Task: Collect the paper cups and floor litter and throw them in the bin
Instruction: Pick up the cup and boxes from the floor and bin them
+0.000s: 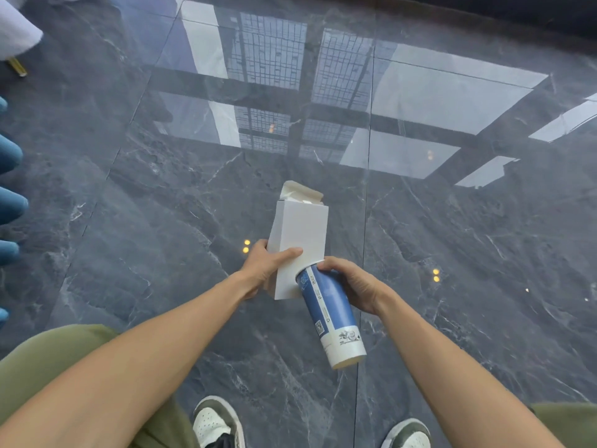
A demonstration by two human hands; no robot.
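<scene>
A white cardboard box (pixel 300 231) with its top flaps open is held above the floor by my left hand (pixel 265 265), whose thumb lies across its front face and fingers wrap its left edge. My right hand (pixel 350 282) grips a tall blue and white paper cup (pixel 329 315) near its rim. The cup points base-down toward me, and its rim touches the lower right part of the box. No bin is in view.
The floor is glossy dark marble tile (pixel 468 253) reflecting windows. A white furniture piece with a gold leg (pixel 17 67) stands at the top left. Blue rounded shapes (pixel 9 202) line the left edge. My shoes (pixel 216 421) are at the bottom.
</scene>
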